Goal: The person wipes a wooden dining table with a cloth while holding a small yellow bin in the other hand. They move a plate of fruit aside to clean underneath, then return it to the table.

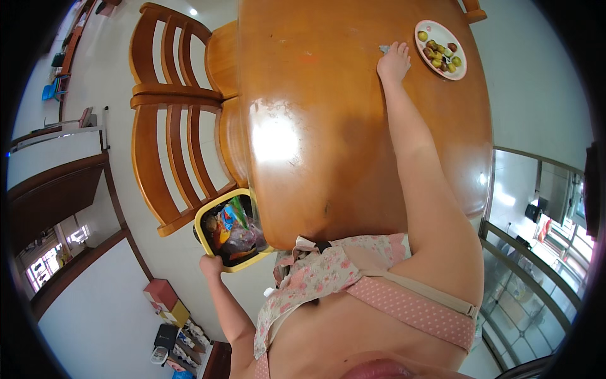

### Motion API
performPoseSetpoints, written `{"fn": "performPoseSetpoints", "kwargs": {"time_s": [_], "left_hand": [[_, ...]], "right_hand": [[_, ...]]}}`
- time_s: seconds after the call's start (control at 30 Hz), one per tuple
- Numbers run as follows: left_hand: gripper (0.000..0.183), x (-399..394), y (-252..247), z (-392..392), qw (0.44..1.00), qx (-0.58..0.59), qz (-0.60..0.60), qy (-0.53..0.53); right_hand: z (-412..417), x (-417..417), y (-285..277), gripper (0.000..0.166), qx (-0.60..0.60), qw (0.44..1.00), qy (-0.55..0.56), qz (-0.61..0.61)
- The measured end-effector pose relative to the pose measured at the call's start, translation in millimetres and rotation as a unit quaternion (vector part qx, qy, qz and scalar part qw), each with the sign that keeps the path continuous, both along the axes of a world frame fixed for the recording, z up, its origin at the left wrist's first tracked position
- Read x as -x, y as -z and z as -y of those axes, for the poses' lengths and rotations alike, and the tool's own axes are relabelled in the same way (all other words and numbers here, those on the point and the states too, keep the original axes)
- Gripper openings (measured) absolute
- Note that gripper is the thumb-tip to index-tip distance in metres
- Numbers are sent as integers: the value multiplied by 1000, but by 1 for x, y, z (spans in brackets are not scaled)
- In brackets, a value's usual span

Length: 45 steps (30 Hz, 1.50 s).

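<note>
My left hand grips the yellow rim of a trash bin beside the near left table corner. Plastic wrappers and bags lie inside the bin's dark liner. My right hand reaches far across the glossy wooden table, its fingers pointing towards the plate. A small grey-blue crumpled scrap shows at the thumb side of this hand; the palm hides whether it is gripped. Just right of the fingers, a white plate with a pink rim holds several small green and reddish-brown fruits.
Two wooden chairs stand along the table's left side, close to the bin. Boxes and shoes sit on the floor at lower left. Glass sliding doors are at the right. Light glares off the tabletop.
</note>
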<state>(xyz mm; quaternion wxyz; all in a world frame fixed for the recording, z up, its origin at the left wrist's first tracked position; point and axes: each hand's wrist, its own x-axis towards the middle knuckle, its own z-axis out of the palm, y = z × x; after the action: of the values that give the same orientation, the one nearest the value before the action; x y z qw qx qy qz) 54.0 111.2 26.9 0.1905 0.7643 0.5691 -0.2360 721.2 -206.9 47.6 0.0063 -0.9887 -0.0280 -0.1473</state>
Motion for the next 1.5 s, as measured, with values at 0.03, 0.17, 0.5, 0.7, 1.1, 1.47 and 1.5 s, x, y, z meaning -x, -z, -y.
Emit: {"fn": "performPoseSetpoints", "kwargs": {"time_s": [0.03, 0.17, 0.5, 0.7, 1.1, 1.47, 1.5], "left_hand": [[24, -1, 2, -1, 1000, 1, -3, -2], [24, -3, 3, -2, 1000, 2, -7, -12], [24, -10, -12, 4, 1000, 5, -15, -4], [25, -4, -19, 4, 999, 31, 4, -37], [23, 37, -4, 6, 998, 40, 23, -38], [20, 45, -1, 17, 998, 40, -5, -44], [20, 42, -1, 16, 998, 49, -5, -51]], "right_hand": [[-7, -12, 1, 48, -4, 1000, -3, -11], [-41, -39, 0, 49, 12, 998, -29, -63], [-140, 14, 12, 45, 67, 947, -309, -46], [-178, 120, 12, 47, -31, 901, -413, -129], [-166, 352, 8, 47, -90, 783, -583, -197], [-167, 549, -10, 43, -290, 603, -615, -417], [-167, 546, -17, 43, -308, 608, -615, -395]]}}
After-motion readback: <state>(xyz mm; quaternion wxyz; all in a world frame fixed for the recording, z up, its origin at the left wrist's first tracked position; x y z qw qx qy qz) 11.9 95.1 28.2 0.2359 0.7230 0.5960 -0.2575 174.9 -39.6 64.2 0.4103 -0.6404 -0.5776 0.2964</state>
